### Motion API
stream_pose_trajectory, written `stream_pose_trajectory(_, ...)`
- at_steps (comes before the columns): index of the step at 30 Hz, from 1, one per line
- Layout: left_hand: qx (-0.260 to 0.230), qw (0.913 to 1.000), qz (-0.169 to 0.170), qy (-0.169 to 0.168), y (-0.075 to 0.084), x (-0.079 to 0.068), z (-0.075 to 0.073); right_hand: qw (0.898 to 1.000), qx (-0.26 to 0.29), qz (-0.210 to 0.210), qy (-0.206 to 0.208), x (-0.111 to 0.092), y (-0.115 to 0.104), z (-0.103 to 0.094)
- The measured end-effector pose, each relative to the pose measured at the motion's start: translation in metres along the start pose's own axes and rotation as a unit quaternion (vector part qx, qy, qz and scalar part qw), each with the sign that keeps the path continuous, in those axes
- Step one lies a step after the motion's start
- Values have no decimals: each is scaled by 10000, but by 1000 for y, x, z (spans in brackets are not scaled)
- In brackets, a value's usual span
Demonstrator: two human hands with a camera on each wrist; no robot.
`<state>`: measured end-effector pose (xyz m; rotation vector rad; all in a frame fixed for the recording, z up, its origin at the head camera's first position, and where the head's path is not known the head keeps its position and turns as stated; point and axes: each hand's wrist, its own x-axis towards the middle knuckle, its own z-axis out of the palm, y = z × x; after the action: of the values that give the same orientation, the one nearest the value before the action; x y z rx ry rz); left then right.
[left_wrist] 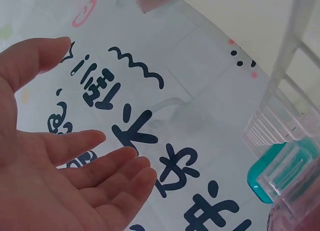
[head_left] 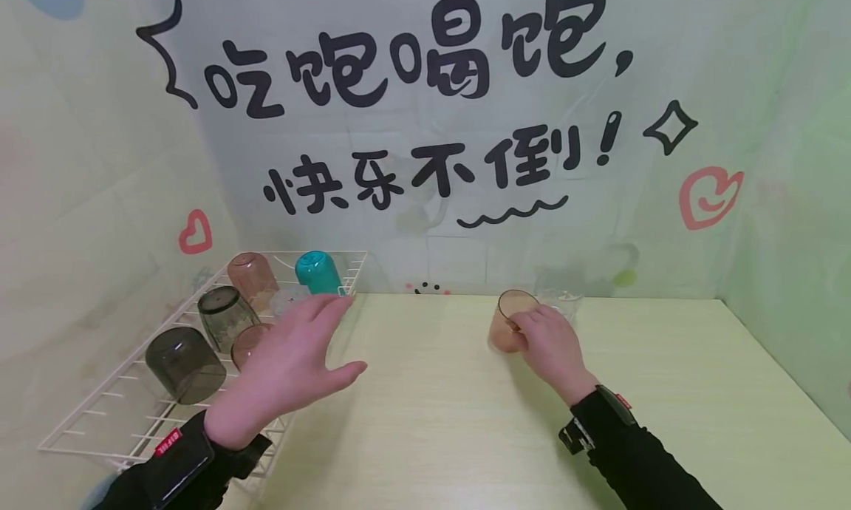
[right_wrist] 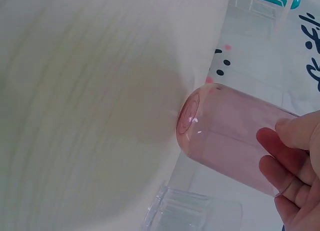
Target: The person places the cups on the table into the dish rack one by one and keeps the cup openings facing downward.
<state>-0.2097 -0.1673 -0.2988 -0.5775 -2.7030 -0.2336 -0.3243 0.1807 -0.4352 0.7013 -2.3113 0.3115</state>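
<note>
Toward the table's back, my right hand point(head_left: 550, 341) pinches the rim of a clear pinkish-amber drinking glass point(head_left: 503, 332). That glass is upright with its mouth up, and its rounded base point(right_wrist: 190, 118) is at or just over the tabletop; I cannot tell whether they touch. Close beside it on the right stands a colourless clear glass point(head_left: 564, 303), partly hidden by the hand. My left hand point(head_left: 292, 362) hovers above the right side of a white wire rack point(head_left: 93, 412), thumb spread and fingers extended, holding nothing. It partly covers another pinkish glass point(head_left: 247, 341) in the rack.
Upside-down glasses fill part of the rack at left: a dark grey one point(head_left: 186, 366), a grey-green one point(head_left: 227, 318), a pink one point(head_left: 253, 273) and a teal one point(head_left: 319, 272). Behind the pale wooden table point(head_left: 425, 421) hangs a printed cloth point(head_left: 412, 244).
</note>
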Motion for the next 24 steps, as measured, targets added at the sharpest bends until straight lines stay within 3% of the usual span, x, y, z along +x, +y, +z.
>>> stream_pose_trajectory(12,-243,9997,36,-69,13,5,3,9997,151,82,198,-9,-1,-6)
stream_pose_trajectory(24,-481,9985,251,93,21,9,4,9965,625,541,109,-13,-15,-29)
